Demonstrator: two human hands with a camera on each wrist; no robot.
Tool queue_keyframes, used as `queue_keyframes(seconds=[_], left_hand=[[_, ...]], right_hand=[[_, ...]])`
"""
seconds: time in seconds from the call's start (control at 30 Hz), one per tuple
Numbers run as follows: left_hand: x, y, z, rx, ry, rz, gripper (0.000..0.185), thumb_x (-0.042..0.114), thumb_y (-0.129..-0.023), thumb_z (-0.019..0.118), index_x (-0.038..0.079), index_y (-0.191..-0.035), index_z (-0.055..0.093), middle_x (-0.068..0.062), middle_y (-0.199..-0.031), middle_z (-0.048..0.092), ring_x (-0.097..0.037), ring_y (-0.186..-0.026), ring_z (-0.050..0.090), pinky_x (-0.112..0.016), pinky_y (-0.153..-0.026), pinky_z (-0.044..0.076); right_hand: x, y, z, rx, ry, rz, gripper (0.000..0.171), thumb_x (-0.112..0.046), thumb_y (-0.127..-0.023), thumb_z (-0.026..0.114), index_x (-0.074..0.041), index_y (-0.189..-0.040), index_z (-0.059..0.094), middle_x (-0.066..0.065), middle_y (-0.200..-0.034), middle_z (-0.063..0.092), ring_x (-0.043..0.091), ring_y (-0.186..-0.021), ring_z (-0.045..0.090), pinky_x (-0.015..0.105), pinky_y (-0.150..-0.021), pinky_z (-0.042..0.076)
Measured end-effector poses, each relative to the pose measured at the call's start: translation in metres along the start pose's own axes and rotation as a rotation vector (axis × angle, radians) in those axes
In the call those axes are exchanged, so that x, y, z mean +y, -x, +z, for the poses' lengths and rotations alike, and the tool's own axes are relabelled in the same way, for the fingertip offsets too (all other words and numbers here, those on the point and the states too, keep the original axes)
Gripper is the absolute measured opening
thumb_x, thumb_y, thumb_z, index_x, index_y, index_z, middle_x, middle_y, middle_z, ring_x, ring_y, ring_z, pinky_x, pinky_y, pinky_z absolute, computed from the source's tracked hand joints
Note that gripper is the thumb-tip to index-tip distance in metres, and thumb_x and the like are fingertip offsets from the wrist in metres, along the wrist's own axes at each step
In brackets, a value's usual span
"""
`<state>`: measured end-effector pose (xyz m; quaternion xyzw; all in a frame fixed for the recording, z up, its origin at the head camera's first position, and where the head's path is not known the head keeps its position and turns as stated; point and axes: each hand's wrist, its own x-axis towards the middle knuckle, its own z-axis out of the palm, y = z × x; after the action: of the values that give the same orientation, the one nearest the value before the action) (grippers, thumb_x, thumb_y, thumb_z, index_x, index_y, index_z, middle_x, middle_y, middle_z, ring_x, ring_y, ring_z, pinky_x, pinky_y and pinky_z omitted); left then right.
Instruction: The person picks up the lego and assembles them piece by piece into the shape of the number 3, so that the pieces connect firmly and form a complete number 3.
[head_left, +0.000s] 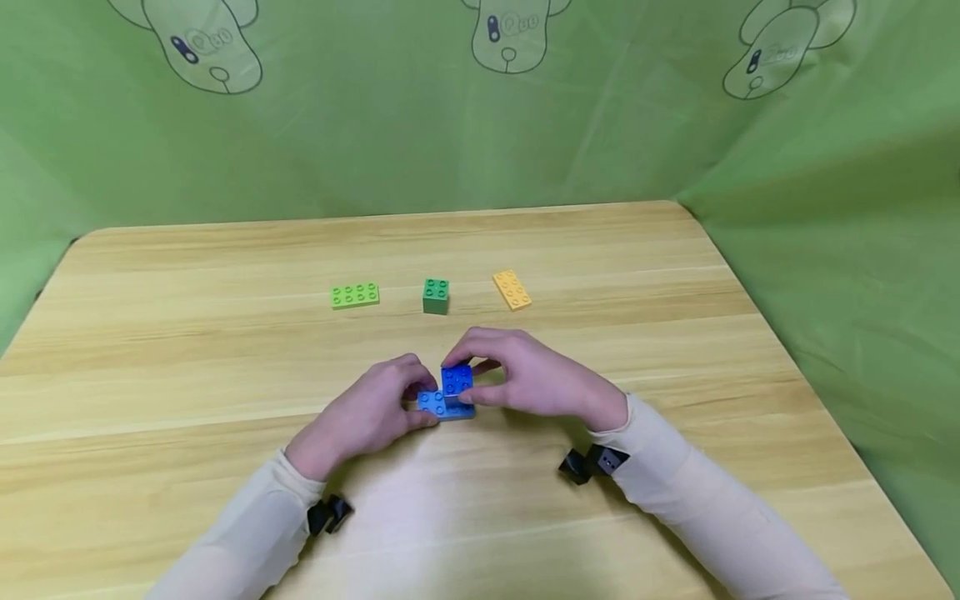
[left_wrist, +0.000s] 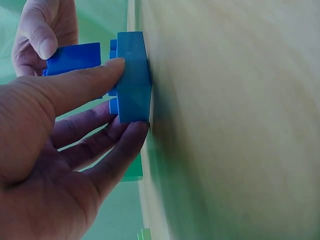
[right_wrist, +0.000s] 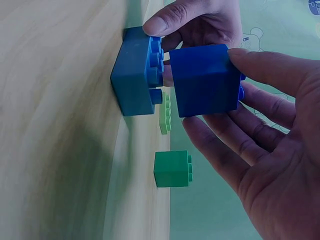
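Note:
My left hand (head_left: 372,406) grips the left end of a light blue building brick (left_wrist: 134,75), thumb on the near side and fingers behind. That brick lies on the table, studs up. In my right hand (head_left: 528,375) a dark blue square brick (right_wrist: 205,80) is pinched between thumb and fingers, its studs facing up. It hangs just over the right part of the light blue brick; a narrow gap separates the two in the right wrist view.
Farther back on the wooden table (head_left: 187,333) lie a flat lime green brick (head_left: 356,296), a dark green square brick (head_left: 436,296) and a flat yellow-orange brick (head_left: 512,289). A green curtain (head_left: 420,142) hangs behind the table.

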<state>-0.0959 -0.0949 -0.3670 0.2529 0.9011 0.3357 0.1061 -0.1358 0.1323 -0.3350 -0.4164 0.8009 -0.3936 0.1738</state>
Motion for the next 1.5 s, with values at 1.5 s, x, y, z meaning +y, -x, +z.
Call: queue_keyframes(seconds=[1.5], left_hand=[[-0.001,-0.002,-0.001,-0.006,-0.004,0.013,0.026,0.015,-0.081,0.083,0.002,-0.1,0.071,0.0,-0.092,0.06,-0.016,-0.079,0.055,-0.028,-0.072,0.049]], right_hand=[[0.012,0.003,0.008,-0.033,-0.201,0.108,0.022,-0.005,-0.087,0.075,-0.012,-0.105,0.064,-0.001,-0.106,0.059,0.018,-0.108,0.062,0.031,-0.091,0.052]])
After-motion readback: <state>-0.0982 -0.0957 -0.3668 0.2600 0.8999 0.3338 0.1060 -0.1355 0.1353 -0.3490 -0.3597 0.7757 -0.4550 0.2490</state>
